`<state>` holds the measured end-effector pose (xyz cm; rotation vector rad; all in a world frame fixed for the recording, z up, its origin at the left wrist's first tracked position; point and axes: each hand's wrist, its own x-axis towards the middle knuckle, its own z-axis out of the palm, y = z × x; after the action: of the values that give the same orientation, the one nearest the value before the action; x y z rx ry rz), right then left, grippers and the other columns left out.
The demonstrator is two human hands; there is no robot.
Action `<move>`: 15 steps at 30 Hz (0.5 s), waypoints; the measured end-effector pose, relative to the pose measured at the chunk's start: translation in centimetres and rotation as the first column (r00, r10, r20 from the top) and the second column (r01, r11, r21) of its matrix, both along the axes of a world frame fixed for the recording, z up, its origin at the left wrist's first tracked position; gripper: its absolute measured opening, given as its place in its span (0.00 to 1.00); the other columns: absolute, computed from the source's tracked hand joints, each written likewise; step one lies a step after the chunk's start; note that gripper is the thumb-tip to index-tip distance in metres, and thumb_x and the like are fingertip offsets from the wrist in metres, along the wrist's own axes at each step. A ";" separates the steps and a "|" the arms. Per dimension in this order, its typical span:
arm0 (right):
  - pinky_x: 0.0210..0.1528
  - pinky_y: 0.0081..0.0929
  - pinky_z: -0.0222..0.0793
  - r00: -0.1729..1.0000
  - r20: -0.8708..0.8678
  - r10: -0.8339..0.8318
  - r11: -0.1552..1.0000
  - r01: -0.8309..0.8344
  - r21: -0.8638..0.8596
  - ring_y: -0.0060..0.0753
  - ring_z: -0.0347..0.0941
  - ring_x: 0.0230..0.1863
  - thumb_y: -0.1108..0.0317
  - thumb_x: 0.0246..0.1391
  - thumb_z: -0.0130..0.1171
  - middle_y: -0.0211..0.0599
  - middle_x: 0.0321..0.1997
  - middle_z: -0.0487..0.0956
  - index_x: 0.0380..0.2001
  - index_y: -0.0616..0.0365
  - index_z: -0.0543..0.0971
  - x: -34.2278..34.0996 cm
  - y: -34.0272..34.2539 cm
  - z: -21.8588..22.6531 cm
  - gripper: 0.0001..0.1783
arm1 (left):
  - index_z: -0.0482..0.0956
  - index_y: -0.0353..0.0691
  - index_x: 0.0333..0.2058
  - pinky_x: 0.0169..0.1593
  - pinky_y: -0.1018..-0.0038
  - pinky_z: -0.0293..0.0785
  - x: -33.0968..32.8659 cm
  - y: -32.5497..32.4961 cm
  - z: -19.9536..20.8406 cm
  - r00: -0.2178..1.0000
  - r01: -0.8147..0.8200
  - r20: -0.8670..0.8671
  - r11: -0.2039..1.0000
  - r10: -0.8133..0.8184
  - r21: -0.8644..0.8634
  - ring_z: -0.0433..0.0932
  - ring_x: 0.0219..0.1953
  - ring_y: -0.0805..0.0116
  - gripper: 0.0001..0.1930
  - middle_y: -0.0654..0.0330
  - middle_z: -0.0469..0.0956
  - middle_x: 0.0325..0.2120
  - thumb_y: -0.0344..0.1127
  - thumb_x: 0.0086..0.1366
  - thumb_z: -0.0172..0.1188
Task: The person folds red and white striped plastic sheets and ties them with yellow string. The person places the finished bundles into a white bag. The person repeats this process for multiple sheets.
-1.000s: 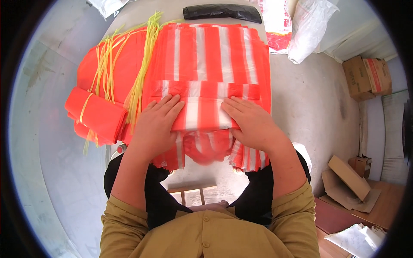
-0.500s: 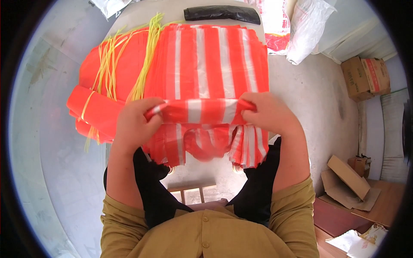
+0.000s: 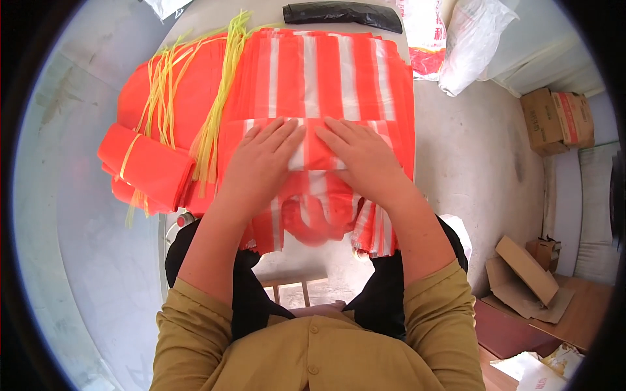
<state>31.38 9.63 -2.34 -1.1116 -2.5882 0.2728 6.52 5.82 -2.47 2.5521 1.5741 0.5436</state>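
Observation:
A thick stack of red-and-white striped plastic bags (image 3: pixel 329 78) lies on the table before me, its handle ends hanging over the near edge. Across the stack runs a folded-over band of striped plastic (image 3: pixel 313 144). My left hand (image 3: pixel 264 153) rests flat on the band's left part, fingers stretched forward. Flat on its right part lies my right hand (image 3: pixel 362 156), with fingers extended too. Neither hand grips anything. To the left, yellow plastic strips (image 3: pixel 222 117) are draped over red plastic sheets (image 3: pixel 134 94). A folded red bundle (image 3: pixel 153 166) with a yellow tie sits nearer to me.
At the table's far edge lies a black plastic roll (image 3: pixel 342 16). White sacks (image 3: pixel 479 42) stand beyond it on the right. A cardboard carton (image 3: pixel 554 120) is by the right wall, and an opened cardboard box (image 3: pixel 525 280) lies lower right.
Both hands have let go of the rolled striped plastic's ends and moved inward and forward. They now press flat on it, and the fold lies flatter and farther up the stack.

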 end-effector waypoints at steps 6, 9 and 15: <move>0.69 0.41 0.74 0.988 -0.082 -0.134 0.989 0.139 0.051 0.47 0.77 0.68 0.78 0.56 0.62 0.38 0.63 0.83 0.61 0.52 0.82 3.8 1.2 -1.3 0.27 | 0.79 0.42 0.63 0.70 0.59 0.73 -1.8 0.3 -0.6 0.995 -0.077 -0.052 0.993 0.081 0.090 0.74 0.70 0.54 0.27 0.56 0.79 0.65 0.22 0.64 0.57; 0.68 0.41 0.74 0.973 -0.068 -0.219 0.976 0.220 0.002 0.46 0.79 0.64 0.79 0.57 0.60 0.39 0.58 0.86 0.57 0.52 0.84 4.6 1.2 -0.3 0.24 | 0.81 0.42 0.60 0.64 0.60 0.78 -2.1 0.2 -0.1 0.995 -0.087 -0.045 0.988 0.093 0.130 0.79 0.65 0.54 0.25 0.57 0.83 0.61 0.23 0.65 0.57; 0.66 0.47 0.71 0.952 -0.133 -0.275 0.877 0.305 0.373 0.48 0.81 0.56 0.79 0.56 0.64 0.41 0.54 0.85 0.53 0.55 0.84 5.6 0.8 4.8 0.21 | 0.81 0.37 0.57 0.52 0.62 0.81 -0.8 -2.8 4.4 0.957 -0.217 0.107 0.912 0.269 -0.348 0.87 0.48 0.54 0.18 0.57 0.88 0.50 0.28 0.69 0.60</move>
<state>37.02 10.41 2.43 -1.2803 -2.2289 -0.2566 5.75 3.05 1.95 2.0349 1.7671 0.4359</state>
